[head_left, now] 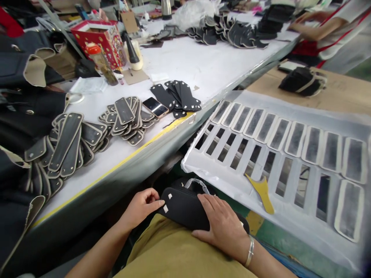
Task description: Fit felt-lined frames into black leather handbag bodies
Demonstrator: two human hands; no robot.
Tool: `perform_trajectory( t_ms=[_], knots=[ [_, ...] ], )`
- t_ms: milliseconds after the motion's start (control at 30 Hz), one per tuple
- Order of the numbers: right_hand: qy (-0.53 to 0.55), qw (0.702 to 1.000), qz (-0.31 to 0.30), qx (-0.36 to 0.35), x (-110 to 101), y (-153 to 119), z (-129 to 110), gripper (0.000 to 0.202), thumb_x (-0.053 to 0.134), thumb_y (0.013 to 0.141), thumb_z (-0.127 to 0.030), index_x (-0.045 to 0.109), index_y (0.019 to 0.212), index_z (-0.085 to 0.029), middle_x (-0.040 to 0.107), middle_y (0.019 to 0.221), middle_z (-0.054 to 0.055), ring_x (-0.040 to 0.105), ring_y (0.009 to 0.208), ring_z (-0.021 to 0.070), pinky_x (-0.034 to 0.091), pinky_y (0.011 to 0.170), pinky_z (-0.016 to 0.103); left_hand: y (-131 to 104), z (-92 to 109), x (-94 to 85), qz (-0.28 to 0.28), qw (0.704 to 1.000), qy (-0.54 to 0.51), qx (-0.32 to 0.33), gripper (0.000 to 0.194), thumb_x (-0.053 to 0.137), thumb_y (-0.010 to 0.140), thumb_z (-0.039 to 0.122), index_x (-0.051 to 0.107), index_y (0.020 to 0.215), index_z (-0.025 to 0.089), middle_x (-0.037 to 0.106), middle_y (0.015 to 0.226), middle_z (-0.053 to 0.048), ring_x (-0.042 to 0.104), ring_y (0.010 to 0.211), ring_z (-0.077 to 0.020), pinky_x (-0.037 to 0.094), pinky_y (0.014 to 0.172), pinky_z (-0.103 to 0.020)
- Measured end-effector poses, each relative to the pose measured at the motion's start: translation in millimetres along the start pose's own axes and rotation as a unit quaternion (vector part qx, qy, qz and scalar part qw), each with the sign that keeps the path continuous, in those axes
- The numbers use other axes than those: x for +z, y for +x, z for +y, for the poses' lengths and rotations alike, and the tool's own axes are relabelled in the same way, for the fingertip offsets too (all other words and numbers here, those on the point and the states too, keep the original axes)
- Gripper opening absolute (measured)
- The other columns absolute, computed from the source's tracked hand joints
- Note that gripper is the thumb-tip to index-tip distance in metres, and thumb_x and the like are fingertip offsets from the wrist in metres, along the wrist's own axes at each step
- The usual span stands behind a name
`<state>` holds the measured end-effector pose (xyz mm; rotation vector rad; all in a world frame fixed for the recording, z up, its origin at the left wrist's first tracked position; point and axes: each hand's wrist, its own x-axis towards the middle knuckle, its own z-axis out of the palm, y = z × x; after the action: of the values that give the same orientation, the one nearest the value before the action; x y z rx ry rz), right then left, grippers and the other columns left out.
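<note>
A long black panel (185, 208) with rounded ends lies across my lap, with small white diamond-shaped patches near its left end. My left hand (142, 208) pinches that end, thumb on top and fingers curled. My right hand (222, 224) rests flat over the panel's right half, fingers stretched out, covering much of it. Just beyond the panel is a dark object with a clear-wrapped loop handle (198, 183); the panel partly hides it. Similar black panels with white patches (176, 96) lie fanned on the table at the left.
Pale-edged straps (69, 143) are piled on the table (179, 58), beside a phone (155, 107). To the right, a slotted white board (232, 170) carries rows of grey pieces and a yellow forked tool (262, 193). A co-worker's arm (321, 29) shows at top right.
</note>
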<state>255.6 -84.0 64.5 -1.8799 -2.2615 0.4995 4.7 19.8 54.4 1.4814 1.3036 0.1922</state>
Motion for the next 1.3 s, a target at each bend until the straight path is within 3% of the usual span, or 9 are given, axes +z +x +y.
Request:
perform_trajectory(
  t_ms=[133,333,600,800,1000,1300],
  knots=[
    [-0.02,1.0,0.013,-0.008,1,2,0,0.083,0.073,0.059,-0.056,0.047,0.124,-0.009,0.056,0.118,0.016,0.051,0.107,0.0318,0.045,0.09,0.048,1,1,-4.6,-0.011,0.999,-0.029,-0.038,0.027,0.061,0.072,0.042,0.055,0.068,0.016,0.045,0.054,0.006,0.038,0.049,-0.008,0.029,0.046,-0.02],
    [-0.034,0.999,0.014,0.0,2,9,-3,0.079,0.069,0.061,-0.062,0.05,0.117,-0.01,0.059,0.111,0.016,0.055,0.099,0.0305,0.047,0.085,0.046,0,7,-9.4,-0.077,0.994,-0.042,-0.07,0.027,0.062,0.071,0.041,0.058,0.068,0.015,0.041,0.046,0.008,0.034,0.041,-0.0066,0.026,0.042,-0.019],
    [-0.034,0.999,-0.003,0.016,5,11,-5,0.078,0.065,0.064,-0.063,0.047,0.121,-0.012,0.056,0.115,0.015,0.054,0.102,0.0302,0.045,0.088,0.045,-4,15,-9.2,-0.068,0.995,-0.073,0.009,0.025,0.06,0.074,0.038,0.056,0.065,0.015,0.042,0.051,0.006,0.038,0.046,-0.0066,0.028,0.044,-0.019],
    [-0.034,0.999,-0.01,0.017,5,12,-4,0.076,0.059,0.07,-0.064,0.045,0.124,-0.013,0.055,0.118,0.015,0.053,0.104,0.0298,0.045,0.089,0.046,3,7,-4.2,-0.034,0.999,-0.035,0.001,0.025,0.057,0.075,0.036,0.054,0.064,0.015,0.043,0.052,0.006,0.037,0.048,-0.0069,0.028,0.046,-0.019],
    [-0.034,0.997,-0.038,0.056,-2,19,-11,0.054,0.047,0.085,-0.054,0.049,0.121,-0.015,0.06,0.111,0.012,0.056,0.098,0.0268,0.047,0.084,0.043,4,3,-1.5,-0.013,1.0,-0.02,-0.005,0.025,0.058,0.074,0.035,0.052,0.062,0.015,0.044,0.054,0.005,0.037,0.051,-0.0073,0.028,0.046,-0.019],
    [-0.062,0.994,-0.049,0.08,-1,28,-20,0.048,0.04,0.09,-0.05,0.05,0.121,-0.015,0.061,0.109,0.011,0.057,0.095,0.0259,0.046,0.081,0.041,4,8,-11.9,-0.058,0.997,-0.055,-0.019,0.02,0.059,0.072,0.034,0.056,0.065,0.015,0.043,0.048,0.006,0.037,0.043,-0.006,0.026,0.043,-0.019]
  ],
)
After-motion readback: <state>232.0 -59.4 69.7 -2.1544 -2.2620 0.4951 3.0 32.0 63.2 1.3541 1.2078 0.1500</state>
